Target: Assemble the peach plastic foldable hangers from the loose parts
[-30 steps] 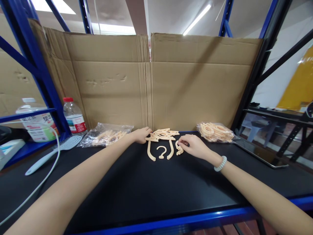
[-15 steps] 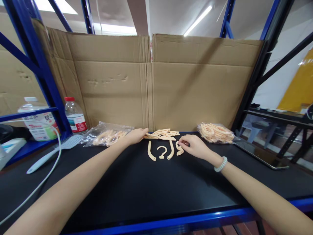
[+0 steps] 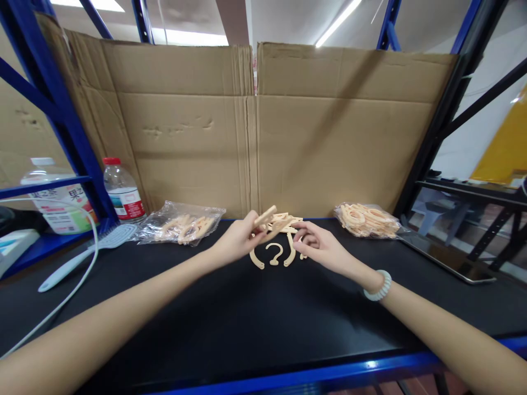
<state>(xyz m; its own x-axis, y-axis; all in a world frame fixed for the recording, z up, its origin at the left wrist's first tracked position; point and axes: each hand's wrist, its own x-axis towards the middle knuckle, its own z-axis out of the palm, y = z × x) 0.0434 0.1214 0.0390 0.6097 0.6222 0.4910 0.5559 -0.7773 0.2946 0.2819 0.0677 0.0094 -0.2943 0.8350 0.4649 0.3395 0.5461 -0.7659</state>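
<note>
In the head view, the left hand point(image 3: 235, 240) is pinching pale strips point(image 3: 265, 215) over the table point(image 3: 267, 318), before the pile point(image 3: 282, 218). The right hand's point(image 3: 323, 246) half-curled fingers are hovering by one end; whether they're gripping, I can't tell. They're looking light, stiff, perhaps slick, liable to snap; mid-length is probably offering the surest hold.

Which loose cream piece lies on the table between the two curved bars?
The hook, curled like a question mark; the left bar and right bar flanking it are only gently bowed.
</note>
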